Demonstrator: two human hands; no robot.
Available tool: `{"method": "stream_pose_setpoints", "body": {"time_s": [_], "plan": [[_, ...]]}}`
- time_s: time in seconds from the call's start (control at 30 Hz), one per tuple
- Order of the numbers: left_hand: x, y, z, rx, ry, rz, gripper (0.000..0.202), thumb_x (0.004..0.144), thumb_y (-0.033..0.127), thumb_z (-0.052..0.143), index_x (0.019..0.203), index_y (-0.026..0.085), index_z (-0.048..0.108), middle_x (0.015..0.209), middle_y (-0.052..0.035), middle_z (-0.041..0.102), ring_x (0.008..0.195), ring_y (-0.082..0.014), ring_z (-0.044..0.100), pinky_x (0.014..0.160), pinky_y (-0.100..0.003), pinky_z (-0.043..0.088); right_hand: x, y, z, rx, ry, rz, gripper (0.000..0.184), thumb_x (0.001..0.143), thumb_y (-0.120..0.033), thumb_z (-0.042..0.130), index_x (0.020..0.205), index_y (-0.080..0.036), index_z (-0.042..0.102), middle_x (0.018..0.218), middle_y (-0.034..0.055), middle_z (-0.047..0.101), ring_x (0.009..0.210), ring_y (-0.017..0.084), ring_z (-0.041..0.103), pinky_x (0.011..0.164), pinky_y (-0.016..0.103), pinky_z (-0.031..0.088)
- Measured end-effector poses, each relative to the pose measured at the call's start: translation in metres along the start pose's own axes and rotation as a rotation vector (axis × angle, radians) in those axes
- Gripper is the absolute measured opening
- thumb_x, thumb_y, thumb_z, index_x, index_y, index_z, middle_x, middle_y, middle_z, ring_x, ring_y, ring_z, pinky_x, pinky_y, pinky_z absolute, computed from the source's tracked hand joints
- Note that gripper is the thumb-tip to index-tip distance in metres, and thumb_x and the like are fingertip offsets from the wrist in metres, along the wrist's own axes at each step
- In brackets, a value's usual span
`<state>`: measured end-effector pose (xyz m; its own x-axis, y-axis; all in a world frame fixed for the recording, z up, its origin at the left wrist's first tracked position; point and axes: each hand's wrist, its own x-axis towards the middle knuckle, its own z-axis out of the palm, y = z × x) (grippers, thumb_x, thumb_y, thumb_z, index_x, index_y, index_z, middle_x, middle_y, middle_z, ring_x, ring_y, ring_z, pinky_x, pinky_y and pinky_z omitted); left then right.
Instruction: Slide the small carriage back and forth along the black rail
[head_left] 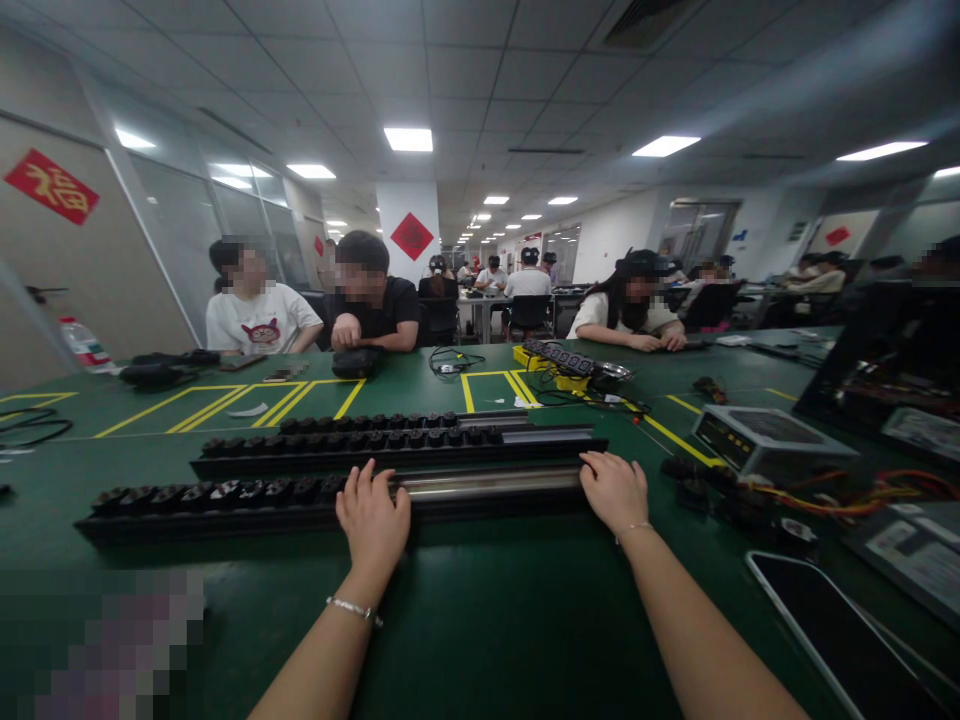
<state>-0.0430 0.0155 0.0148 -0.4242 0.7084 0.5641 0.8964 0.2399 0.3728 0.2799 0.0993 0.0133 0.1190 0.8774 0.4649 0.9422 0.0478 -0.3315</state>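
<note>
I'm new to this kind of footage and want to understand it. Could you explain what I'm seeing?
There's no robot: this one picture comes from a camera on a person's head, looking forward and down. Their bare left hand and right hand touch the nearest black rail, which carries black modules; whether they grip it is unclear. Two similar rails lie behind on the green table. A phone lies to the right. Other people sit beyond.
</note>
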Motion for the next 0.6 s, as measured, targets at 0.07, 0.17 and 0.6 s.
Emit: {"method": "stream_pose_setpoints", "body": {"time_s": [0.07,0.17,0.6], "plan": [[0.0010,-0.0037,0.0015,0.020,-0.027,0.023,0.033,0.083,0.027,0.039,0.105,0.018,0.062,0.133,-0.0102,0.050,0.132,-0.0299,0.028,0.106,-0.053,0.026,0.0002,0.0006,-0.0013,-0.003,0.003,0.000,0.036,0.081,-0.026,0.037,0.103,-0.026,0.066,0.119,0.0020,0.062,0.116,0.021,0.048,0.104,0.049,0.021],[0.0007,-0.0043,0.0011,0.048,-0.029,0.072,0.032,0.084,0.027,0.038,0.099,0.018,0.065,0.130,-0.0090,0.053,0.133,-0.0305,0.027,0.106,-0.051,0.027,0.0007,0.0013,-0.0020,-0.001,0.009,-0.004,0.036,0.081,-0.026,0.037,0.103,-0.025,0.066,0.118,0.0019,0.063,0.115,0.021,0.049,0.102,0.046,0.024],[-0.0009,0.0010,-0.0036,0.017,-0.009,0.118,0.027,0.082,0.025,0.042,0.088,0.021,0.068,0.103,-0.0057,0.068,0.125,-0.0305,0.037,0.100,-0.049,0.031,0.0010,0.0026,-0.0028,-0.019,0.014,-0.026,0.035,0.080,-0.024,0.040,0.102,-0.023,0.067,0.114,0.0009,0.065,0.113,0.020,0.051,0.096,0.036,0.033]]}}
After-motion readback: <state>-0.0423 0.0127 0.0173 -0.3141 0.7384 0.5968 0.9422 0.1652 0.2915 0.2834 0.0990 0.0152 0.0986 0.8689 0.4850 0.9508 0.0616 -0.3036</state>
